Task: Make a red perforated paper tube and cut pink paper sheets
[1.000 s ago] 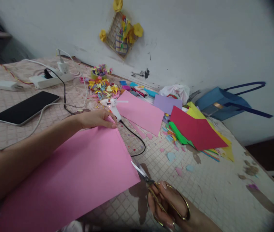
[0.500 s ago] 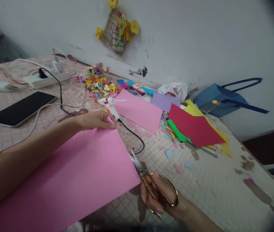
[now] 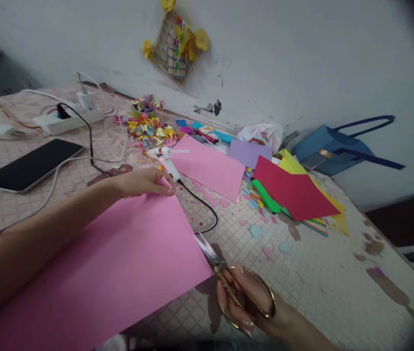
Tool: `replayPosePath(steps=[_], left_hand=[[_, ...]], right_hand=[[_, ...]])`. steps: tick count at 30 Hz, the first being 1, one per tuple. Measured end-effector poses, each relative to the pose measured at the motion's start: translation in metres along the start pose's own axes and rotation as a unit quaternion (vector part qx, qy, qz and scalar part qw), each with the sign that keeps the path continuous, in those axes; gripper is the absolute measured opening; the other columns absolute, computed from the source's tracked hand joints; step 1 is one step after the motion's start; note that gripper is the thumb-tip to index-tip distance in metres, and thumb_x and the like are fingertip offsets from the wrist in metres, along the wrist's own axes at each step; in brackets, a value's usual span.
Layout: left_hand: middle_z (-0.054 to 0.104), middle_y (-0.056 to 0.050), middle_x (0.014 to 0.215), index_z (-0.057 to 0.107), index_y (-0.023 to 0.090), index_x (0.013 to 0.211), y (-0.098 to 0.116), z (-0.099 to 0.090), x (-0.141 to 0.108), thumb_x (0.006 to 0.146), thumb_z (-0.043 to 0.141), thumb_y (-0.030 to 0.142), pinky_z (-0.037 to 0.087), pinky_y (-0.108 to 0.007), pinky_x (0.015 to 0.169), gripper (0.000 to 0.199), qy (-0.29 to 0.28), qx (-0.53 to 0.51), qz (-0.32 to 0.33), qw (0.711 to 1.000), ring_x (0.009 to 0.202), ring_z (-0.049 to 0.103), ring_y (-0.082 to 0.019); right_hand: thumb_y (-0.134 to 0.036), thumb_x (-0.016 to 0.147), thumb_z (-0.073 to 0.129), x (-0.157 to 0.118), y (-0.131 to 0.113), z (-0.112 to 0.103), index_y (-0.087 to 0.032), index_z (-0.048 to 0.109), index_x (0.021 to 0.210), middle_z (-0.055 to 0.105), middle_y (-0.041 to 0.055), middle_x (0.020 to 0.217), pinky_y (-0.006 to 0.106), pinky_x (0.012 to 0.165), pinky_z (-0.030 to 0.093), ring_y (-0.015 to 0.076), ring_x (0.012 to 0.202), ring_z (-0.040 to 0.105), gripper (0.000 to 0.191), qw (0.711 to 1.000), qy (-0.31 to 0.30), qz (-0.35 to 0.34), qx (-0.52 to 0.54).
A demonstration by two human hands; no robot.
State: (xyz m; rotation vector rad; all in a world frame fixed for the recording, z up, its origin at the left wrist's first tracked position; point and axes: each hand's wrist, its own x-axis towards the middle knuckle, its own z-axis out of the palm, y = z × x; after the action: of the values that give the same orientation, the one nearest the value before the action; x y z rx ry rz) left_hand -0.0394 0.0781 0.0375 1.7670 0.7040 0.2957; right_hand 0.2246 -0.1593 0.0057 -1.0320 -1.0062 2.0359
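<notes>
My left hand [image 3: 148,181] pinches the far corner of a large pink paper sheet [image 3: 119,263], which lies across the near left of the table. Gold-handled scissors [image 3: 218,263] are in my right hand [image 3: 241,297], with fingers through the loops. Their blades are slightly parted, the tips by the right edge of the pink sheet. Whether a blade touches the paper I cannot tell. Just beyond my left hand lies a white glue gun [image 3: 166,162], its black cord curving towards the scissors.
A smaller pink sheet [image 3: 210,168], a purple sheet [image 3: 250,155] and a red sheet [image 3: 291,190] lie farther back. Paper scraps [image 3: 152,129] are heaped near the wall. At left are a tablet [image 3: 29,165] and a power strip [image 3: 68,122]. A blue bag [image 3: 333,150] leans at right.
My right hand and the scissors have shifted slightly right and down, away from the pink sheet's edge. My left hand keeps its pinch in nearly the same place.
</notes>
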Motion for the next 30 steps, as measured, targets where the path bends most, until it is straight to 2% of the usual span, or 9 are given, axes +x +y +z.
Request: replayPosePath(steps=[5,10,12,15,17,20,23,26,30], left_hand=[[0.052,0.005,0.060,0.062,0.015,0.076,0.000,0.001,0.000,0.077,0.068,0.044,0.036,-0.017,0.052,0.029,-0.003,-0.024,-0.007,1.000,0.054,0.045,-0.008],[0.053,0.004,0.062,0.062,0.015,0.076,-0.002,0.002,0.001,0.077,0.068,0.044,0.036,-0.017,0.052,0.029,0.001,-0.034,-0.006,0.999,0.054,0.047,-0.008],[0.053,0.004,0.062,0.062,0.015,0.077,-0.004,0.002,0.001,0.077,0.068,0.044,0.035,-0.017,0.051,0.030,0.009,-0.036,-0.008,0.999,0.054,0.047,-0.008],[0.054,0.003,0.062,0.063,0.014,0.077,-0.004,0.003,0.002,0.075,0.069,0.043,0.036,-0.017,0.052,0.029,0.019,-0.037,-0.012,0.999,0.055,0.048,-0.008],[0.055,0.003,0.063,0.064,0.014,0.077,-0.003,0.003,0.002,0.073,0.070,0.043,0.037,-0.017,0.052,0.029,0.022,-0.034,-0.016,0.999,0.056,0.049,-0.008],[0.055,0.003,0.063,0.064,0.014,0.076,-0.001,0.004,0.001,0.072,0.070,0.042,0.038,-0.017,0.053,0.029,0.021,-0.027,-0.017,0.999,0.057,0.049,-0.009],[0.055,0.003,0.064,0.065,0.014,0.076,-0.001,0.004,0.001,0.073,0.070,0.042,0.037,-0.017,0.053,0.029,0.020,-0.027,-0.010,0.999,0.057,0.049,-0.008],[0.057,0.003,0.064,0.065,0.014,0.079,-0.001,0.005,0.002,0.074,0.069,0.043,0.038,-0.017,0.052,0.029,0.016,-0.042,-0.017,0.999,0.056,0.050,-0.009],[0.058,0.003,0.064,0.065,0.015,0.078,-0.003,0.005,0.003,0.073,0.071,0.042,0.040,-0.017,0.054,0.029,0.030,-0.034,-0.022,0.999,0.057,0.052,-0.010]], right_hand=[[-0.074,0.087,0.026,-0.004,0.001,-0.002,-0.009,0.063,0.069,0.038,-0.0065,0.034,0.018,0.034,0.025,0.0057,0.028,0.031,0.077,1.000,0.009,0.009,-0.023],[-0.072,0.089,0.024,-0.012,0.001,-0.004,-0.011,0.060,0.067,0.038,-0.0061,0.035,0.018,0.033,0.025,0.0064,0.029,0.031,0.074,0.999,-0.007,0.012,-0.030],[-0.068,0.091,0.028,-0.016,-0.004,-0.002,-0.012,0.059,0.071,0.040,-0.0061,0.038,0.019,0.037,0.027,0.0064,0.033,0.032,0.067,0.998,0.025,-0.018,-0.056],[-0.061,0.088,0.048,-0.016,-0.018,0.006,-0.013,0.058,0.083,0.044,-0.0065,0.046,0.019,0.044,0.031,0.0065,0.040,0.036,0.049,0.980,0.116,-0.058,-0.153],[-0.059,0.083,0.057,-0.014,-0.026,0.011,-0.014,0.057,0.083,0.044,-0.0063,0.050,0.019,0.045,0.031,0.0072,0.044,0.039,0.045,0.969,0.129,-0.050,-0.206],[-0.060,0.087,0.050,-0.009,-0.027,0.014,-0.014,0.058,0.082,0.044,-0.0060,0.048,0.020,0.045,0.031,0.0076,0.043,0.037,0.048,0.973,0.107,-0.048,-0.199],[-0.061,0.093,0.035,-0.010,-0.017,0.009,-0.012,0.062,0.084,0.042,-0.0053,0.046,0.021,0.044,0.029,0.0076,0.040,0.035,0.057,0.990,0.065,-0.049,-0.114],[-0.072,0.086,0.033,-0.015,-0.002,0.003,-0.011,0.064,0.084,0.044,-0.0032,0.046,0.022,0.042,0.032,0.0092,0.040,0.039,0.069,0.999,-0.012,-0.033,-0.028],[-0.083,0.079,0.011,-0.023,0.019,0.005,-0.010,0.065,0.073,0.044,-0.0003,0.045,0.022,0.041,0.031,0.0095,0.038,0.039,0.092,0.999,-0.043,-0.015,-0.001]])
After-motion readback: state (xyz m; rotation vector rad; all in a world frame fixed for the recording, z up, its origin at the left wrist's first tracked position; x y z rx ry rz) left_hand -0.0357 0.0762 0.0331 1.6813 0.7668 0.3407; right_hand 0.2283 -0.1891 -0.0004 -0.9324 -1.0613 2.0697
